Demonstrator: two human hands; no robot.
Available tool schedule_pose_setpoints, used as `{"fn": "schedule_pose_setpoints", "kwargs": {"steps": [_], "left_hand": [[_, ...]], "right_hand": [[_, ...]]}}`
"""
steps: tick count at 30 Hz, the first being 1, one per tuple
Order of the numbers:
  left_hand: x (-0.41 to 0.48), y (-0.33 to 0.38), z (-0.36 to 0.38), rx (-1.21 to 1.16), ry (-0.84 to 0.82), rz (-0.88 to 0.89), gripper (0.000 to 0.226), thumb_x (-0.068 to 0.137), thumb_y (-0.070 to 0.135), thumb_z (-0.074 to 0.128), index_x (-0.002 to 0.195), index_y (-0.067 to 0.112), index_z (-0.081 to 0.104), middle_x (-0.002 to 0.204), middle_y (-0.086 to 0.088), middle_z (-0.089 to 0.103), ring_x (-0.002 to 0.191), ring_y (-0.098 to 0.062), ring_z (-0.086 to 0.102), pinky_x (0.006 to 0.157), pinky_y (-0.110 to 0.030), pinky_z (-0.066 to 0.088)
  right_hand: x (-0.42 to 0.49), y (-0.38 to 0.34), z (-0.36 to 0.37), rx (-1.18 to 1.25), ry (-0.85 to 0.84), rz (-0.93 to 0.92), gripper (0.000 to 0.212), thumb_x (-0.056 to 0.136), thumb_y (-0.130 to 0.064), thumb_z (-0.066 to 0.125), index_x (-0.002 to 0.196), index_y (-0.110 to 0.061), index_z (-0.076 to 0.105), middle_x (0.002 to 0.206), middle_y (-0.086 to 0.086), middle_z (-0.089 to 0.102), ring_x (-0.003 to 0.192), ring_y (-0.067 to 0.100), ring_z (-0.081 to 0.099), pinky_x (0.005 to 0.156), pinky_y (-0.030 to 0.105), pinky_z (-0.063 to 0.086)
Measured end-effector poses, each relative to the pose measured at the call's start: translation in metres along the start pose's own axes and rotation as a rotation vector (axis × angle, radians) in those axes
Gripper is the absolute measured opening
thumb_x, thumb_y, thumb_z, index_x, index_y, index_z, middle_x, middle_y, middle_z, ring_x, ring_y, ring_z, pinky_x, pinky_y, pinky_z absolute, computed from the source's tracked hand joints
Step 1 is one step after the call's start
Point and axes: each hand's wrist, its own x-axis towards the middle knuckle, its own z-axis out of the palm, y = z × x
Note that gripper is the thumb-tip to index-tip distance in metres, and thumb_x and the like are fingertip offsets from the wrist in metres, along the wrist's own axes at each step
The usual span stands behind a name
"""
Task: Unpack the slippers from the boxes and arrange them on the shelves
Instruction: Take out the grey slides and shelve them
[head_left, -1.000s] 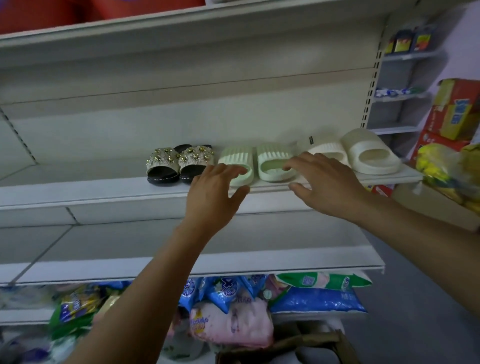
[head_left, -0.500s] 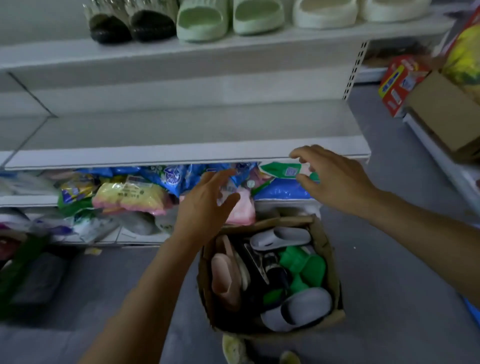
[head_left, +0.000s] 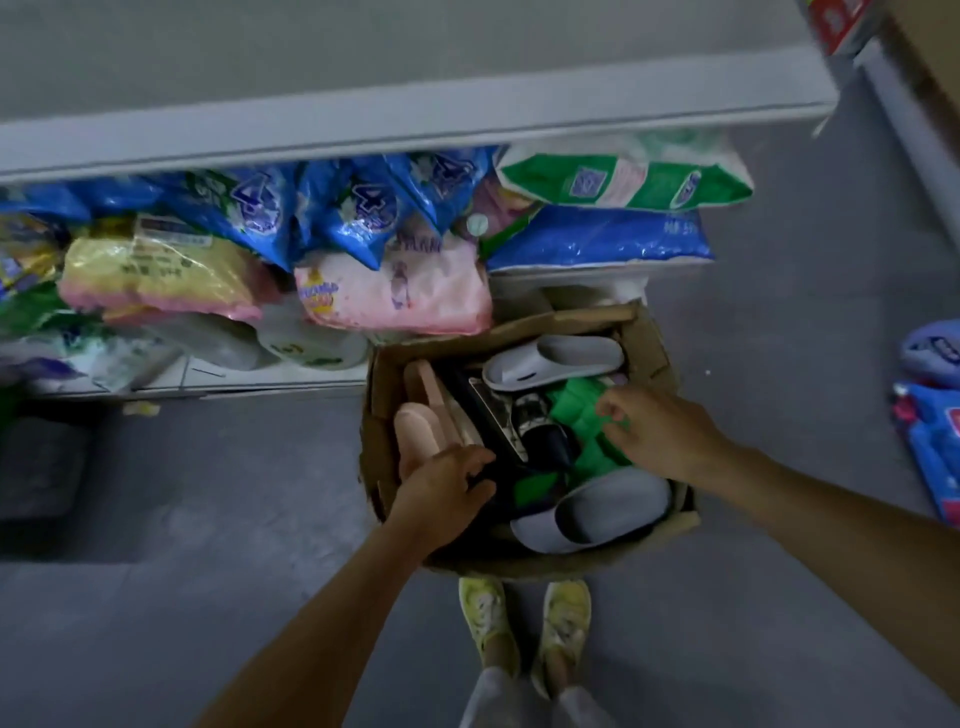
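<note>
Cardboard makes the open box (head_left: 647, 338), which stands on the grey floor (head_left: 208, 519) in front of the low shelf (head_left: 415, 124). It holds several slippers: a pink pair (head_left: 423, 410) upright at the left wall, a white one (head_left: 553, 358) at the far side, another white one (head_left: 597, 512) at the near right corner, green ones (head_left: 574, 410) in the middle right, and a dark one (head_left: 545, 444) in the centre. The left hand (head_left: 441, 499) is inside the box at its near left side, fingers bent down onto a dark slipper beside the pink pair; I cannot tell if they grip it. The right hand (head_left: 657, 434) is above the green slippers, fingers half curled, and holds nothing. Bags of goods (head_left: 395, 291) lie under the shelf. Yellow shoes (head_left: 524, 629) stand just beside the box.
</note>
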Motion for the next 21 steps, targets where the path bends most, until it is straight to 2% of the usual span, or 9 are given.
{"fn": "schedule_pose_setpoints", "kwargs": {"steps": [3, 5, 6, 9, 12, 14, 17, 19, 21], "left_hand": [[0.014, -0.017, 0.028, -0.022, -0.073, -0.028, 0.033, 0.093, 0.032, 0.053, 0.125, 0.025, 0.055, 0.122, 0.005, 0.060, 0.114, -0.013, 0.056, 0.089, -0.018, 0.035], [0.021, -0.024, 0.040, -0.037, -0.095, -0.038, 0.033, 0.093, 0.031, 0.053, 0.126, 0.023, 0.055, 0.122, 0.003, 0.061, 0.113, -0.012, 0.056, 0.087, -0.015, 0.031], [0.025, -0.028, 0.046, -0.047, -0.104, -0.051, 0.034, 0.093, 0.030, 0.053, 0.126, 0.022, 0.056, 0.122, 0.003, 0.062, 0.113, -0.012, 0.056, 0.087, -0.015, 0.032], [0.036, -0.041, 0.060, -0.071, -0.143, -0.092, 0.034, 0.093, 0.028, 0.054, 0.126, 0.021, 0.056, 0.122, 0.000, 0.062, 0.113, -0.014, 0.056, 0.088, -0.017, 0.035], [0.046, -0.055, 0.073, -0.086, -0.175, -0.124, 0.034, 0.093, 0.029, 0.055, 0.126, 0.020, 0.056, 0.119, -0.002, 0.064, 0.109, -0.017, 0.059, 0.091, -0.024, 0.043], [0.053, -0.061, 0.081, -0.098, -0.182, -0.135, 0.035, 0.092, 0.028, 0.055, 0.126, 0.019, 0.056, 0.118, -0.004, 0.064, 0.106, -0.017, 0.060, 0.092, -0.029, 0.047], [0.061, -0.062, 0.088, -0.147, -0.188, -0.155, 0.035, 0.093, 0.026, 0.056, 0.127, 0.017, 0.056, 0.118, -0.004, 0.063, 0.106, -0.018, 0.060, 0.094, -0.035, 0.049], [0.067, -0.062, 0.090, -0.182, -0.193, -0.168, 0.035, 0.092, 0.026, 0.057, 0.126, 0.018, 0.057, 0.117, -0.004, 0.064, 0.104, -0.018, 0.061, 0.094, -0.037, 0.050], [0.073, -0.061, 0.089, -0.224, -0.193, -0.187, 0.034, 0.092, 0.026, 0.058, 0.125, 0.018, 0.058, 0.116, -0.005, 0.065, 0.101, -0.019, 0.062, 0.092, -0.040, 0.052]], "right_hand": [[0.009, 0.018, 0.054, 0.034, -0.152, 0.062, 0.018, 0.095, -0.018, 0.047, 0.083, -0.013, 0.059, 0.081, 0.006, 0.060, 0.076, 0.028, 0.057, 0.059, 0.031, 0.039], [0.016, 0.021, 0.091, 0.029, -0.273, 0.105, 0.030, 0.093, -0.013, 0.047, 0.063, -0.015, 0.047, 0.065, 0.004, 0.046, 0.059, 0.023, 0.045, 0.051, 0.030, 0.028], [0.019, 0.021, 0.108, 0.021, -0.312, 0.129, 0.033, 0.092, -0.013, 0.046, 0.060, -0.018, 0.042, 0.063, 0.002, 0.042, 0.056, 0.019, 0.041, 0.050, 0.028, 0.028], [0.032, 0.020, 0.150, 0.026, -0.359, 0.218, 0.026, 0.089, -0.024, 0.048, 0.064, -0.027, 0.043, 0.075, 0.000, 0.053, 0.069, 0.020, 0.050, 0.069, 0.034, 0.049], [0.038, 0.021, 0.186, 0.152, -0.444, 0.273, 0.032, 0.088, -0.023, 0.056, 0.062, -0.023, 0.038, 0.065, 0.002, 0.046, 0.060, 0.020, 0.045, 0.059, 0.033, 0.041], [0.040, 0.023, 0.208, 0.266, -0.494, 0.299, 0.032, 0.086, -0.024, 0.062, 0.064, -0.019, 0.039, 0.065, 0.001, 0.044, 0.062, 0.021, 0.047, 0.056, 0.030, 0.038], [0.036, 0.023, 0.230, 0.261, -0.419, 0.308, 0.032, 0.089, -0.028, 0.060, 0.066, -0.020, 0.040, 0.067, -0.002, 0.044, 0.068, 0.019, 0.049, 0.060, 0.028, 0.040], [0.032, 0.022, 0.230, 0.181, -0.318, 0.312, 0.022, 0.093, -0.027, 0.055, 0.074, -0.017, 0.051, 0.081, 0.005, 0.060, 0.082, 0.027, 0.060, 0.068, 0.031, 0.044], [0.027, 0.021, 0.218, 0.123, -0.242, 0.297, 0.016, 0.094, -0.025, 0.050, 0.082, -0.015, 0.055, 0.089, 0.009, 0.063, 0.088, 0.032, 0.061, 0.070, 0.034, 0.046]]}}
